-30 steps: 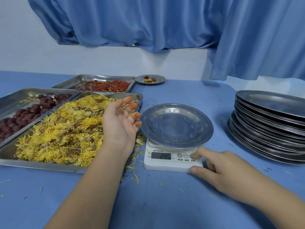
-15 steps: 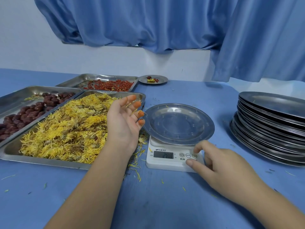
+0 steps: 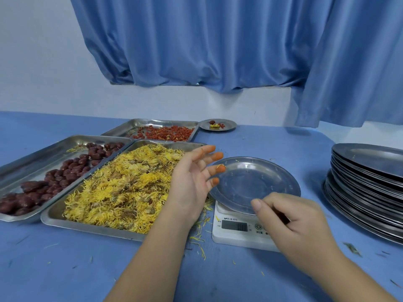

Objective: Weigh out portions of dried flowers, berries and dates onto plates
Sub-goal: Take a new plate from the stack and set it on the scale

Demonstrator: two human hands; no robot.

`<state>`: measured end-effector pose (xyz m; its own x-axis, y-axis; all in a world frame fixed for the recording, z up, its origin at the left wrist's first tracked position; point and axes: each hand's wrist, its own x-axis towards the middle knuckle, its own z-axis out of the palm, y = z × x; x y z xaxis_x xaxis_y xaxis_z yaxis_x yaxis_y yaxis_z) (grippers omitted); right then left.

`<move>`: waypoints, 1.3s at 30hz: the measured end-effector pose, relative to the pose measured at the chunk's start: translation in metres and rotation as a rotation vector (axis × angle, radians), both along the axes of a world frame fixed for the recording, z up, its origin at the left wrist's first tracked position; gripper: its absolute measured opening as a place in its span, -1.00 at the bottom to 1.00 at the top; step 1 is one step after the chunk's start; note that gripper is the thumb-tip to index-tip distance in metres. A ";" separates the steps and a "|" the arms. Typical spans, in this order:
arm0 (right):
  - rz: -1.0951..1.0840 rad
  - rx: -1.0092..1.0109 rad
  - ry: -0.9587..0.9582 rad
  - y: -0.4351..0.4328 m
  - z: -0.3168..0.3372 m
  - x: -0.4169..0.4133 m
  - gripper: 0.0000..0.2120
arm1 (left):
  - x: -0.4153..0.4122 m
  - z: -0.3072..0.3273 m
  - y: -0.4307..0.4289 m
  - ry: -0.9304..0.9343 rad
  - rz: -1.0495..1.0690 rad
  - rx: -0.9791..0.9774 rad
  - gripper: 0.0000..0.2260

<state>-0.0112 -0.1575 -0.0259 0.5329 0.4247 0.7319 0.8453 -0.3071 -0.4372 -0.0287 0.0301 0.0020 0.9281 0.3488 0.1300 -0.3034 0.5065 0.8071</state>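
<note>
A bare steel plate (image 3: 253, 184) sits on a white digital scale (image 3: 235, 232) in the middle of the blue table. My left hand (image 3: 192, 182) hovers over the right edge of the tray of yellow dried flowers (image 3: 122, 188), palm up, fingers spread, holding nothing; its fingertips are stained orange and reach the plate's left rim. My right hand (image 3: 292, 227) hangs over the scale's buttons with loosely curled fingers, holding nothing. A tray of dark red dates (image 3: 54, 175) lies at the left, a tray of red berries (image 3: 168, 131) behind.
A tall stack of steel plates (image 3: 368, 184) stands at the right. A small plate (image 3: 218, 125) with a date, berries and flowers sits at the back near the wall. Loose yellow petals (image 3: 199, 240) litter the table beside the scale. Blue curtains hang behind.
My right hand has lifted off the scale's button and drawn back above it. The left hand has drifted a little toward the plate. The scale's display, which showed digits, now looks blank.
</note>
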 end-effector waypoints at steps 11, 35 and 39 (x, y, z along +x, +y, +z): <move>-0.055 -0.062 -0.045 -0.002 -0.016 0.004 -0.61 | -0.007 0.066 0.095 0.251 0.365 1.365 -0.84; -0.067 -0.068 0.033 -0.010 -0.013 0.014 -0.62 | 0.012 0.068 0.172 0.547 0.283 1.651 -0.76; -0.062 -0.074 0.045 -0.011 -0.013 0.013 -0.61 | 0.007 0.072 0.161 0.547 0.187 1.595 -0.72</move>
